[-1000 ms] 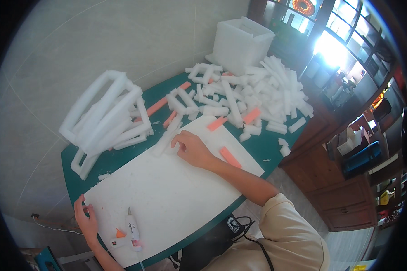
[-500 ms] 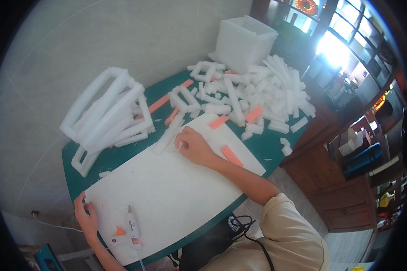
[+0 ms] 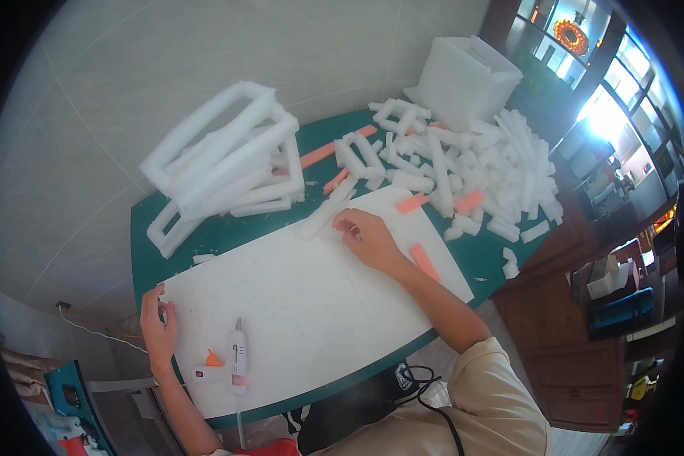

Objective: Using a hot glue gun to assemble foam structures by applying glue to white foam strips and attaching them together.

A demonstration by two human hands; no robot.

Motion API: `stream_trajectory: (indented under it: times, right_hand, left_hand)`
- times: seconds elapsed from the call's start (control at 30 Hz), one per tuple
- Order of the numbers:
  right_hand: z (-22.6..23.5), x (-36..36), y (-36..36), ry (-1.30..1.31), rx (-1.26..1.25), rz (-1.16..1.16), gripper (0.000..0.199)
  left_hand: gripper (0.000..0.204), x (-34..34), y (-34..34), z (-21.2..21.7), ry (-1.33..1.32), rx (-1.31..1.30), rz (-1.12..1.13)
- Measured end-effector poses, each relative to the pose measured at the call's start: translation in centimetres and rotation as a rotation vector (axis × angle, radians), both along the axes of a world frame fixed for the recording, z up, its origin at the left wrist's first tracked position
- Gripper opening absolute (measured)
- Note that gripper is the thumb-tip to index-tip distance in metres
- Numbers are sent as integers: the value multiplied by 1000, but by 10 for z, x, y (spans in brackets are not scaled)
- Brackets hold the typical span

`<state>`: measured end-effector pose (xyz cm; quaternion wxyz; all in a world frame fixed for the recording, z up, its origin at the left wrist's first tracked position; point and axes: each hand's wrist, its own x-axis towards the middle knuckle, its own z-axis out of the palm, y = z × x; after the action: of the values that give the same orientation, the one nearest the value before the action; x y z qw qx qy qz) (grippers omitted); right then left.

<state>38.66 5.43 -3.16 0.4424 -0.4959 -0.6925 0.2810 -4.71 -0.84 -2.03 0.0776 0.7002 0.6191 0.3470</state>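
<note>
A large white board (image 3: 304,304) lies across the green table. At its left edge my left hand (image 3: 159,327) rests with thumb and fingers apart, holding nothing that I can see. Over the board's far side, my right hand (image 3: 368,242) is curled, fingertips close to the thumb; anything between them is hidden. Just left of those fingers lies a thin, whitish foam strip (image 3: 323,216). A white glue gun (image 3: 238,353) with an orange trigger (image 3: 214,358) lies on the board, to the right of my left hand. Two orange strips (image 3: 425,262) (image 3: 412,203) lie near the right hand.
Stacked white foam frames (image 3: 228,163) stand at the far left of the green table (image 3: 148,228). A heap of foam pieces (image 3: 471,167) covers the far right, before a white foam box (image 3: 467,80). Wooden cabinets (image 3: 577,372) stand beyond the right edge. A cable (image 3: 99,330) hangs at left.
The whole view has swung left, so the table and its things sit farther right in the picture. Both hands keep nearly the same places on the board, and the glue gun has not moved.
</note>
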Motion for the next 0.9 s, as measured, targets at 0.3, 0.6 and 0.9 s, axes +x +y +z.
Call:
stream_trajectory:
  times: [0.3,0.6,0.9]
  right_hand:
    - [-1,-1,1,-98,4,-32,17]
    - [-14,-2,5,-84,107,-38,10]
    - [-5,1,1,-64,78,-45,9]
  left_hand:
    - [36,0,2,-3,5,25,-30]
    - [38,-9,3,-8,8,26,-46]
    - [39,-14,5,-12,33,-6,-40]
